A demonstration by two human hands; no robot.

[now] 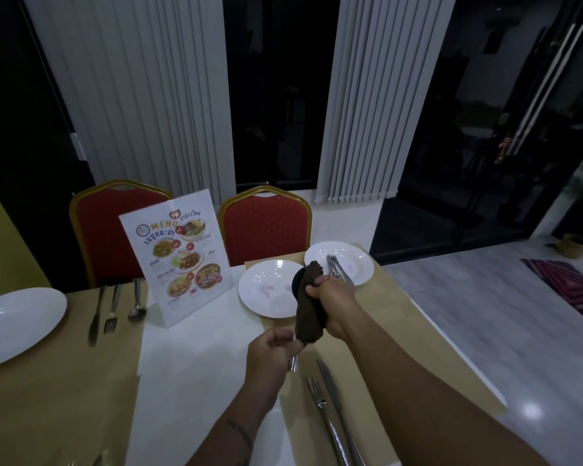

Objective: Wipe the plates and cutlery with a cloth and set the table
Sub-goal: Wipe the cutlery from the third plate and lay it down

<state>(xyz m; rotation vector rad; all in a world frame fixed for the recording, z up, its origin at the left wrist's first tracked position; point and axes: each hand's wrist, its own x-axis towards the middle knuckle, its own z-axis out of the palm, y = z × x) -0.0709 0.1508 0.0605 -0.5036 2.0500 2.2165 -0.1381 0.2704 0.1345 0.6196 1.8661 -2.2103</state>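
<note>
Wiping is in hand: right hand [334, 297] grips cloth [308, 309] round a utensil [294, 360], left hand [270, 351] pinches its handle. Left setting [14, 326] looks laid; two plates [266, 297] and spare cutlery [335, 270] seemingly remain.

Matt, coarse-looking brown cloth [308, 307]. Glossy white plate [266, 287]; polished metal fork [318, 398] and knife [327, 376]. Matt tan paper placemat [401, 331] on smooth, shiny white tabletop [189, 364].

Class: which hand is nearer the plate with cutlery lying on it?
Right. The right hand, holding the cloth, is just in front of that plate; the left hand, holding a cutlery handle, is farther back, nearer the person.
</note>
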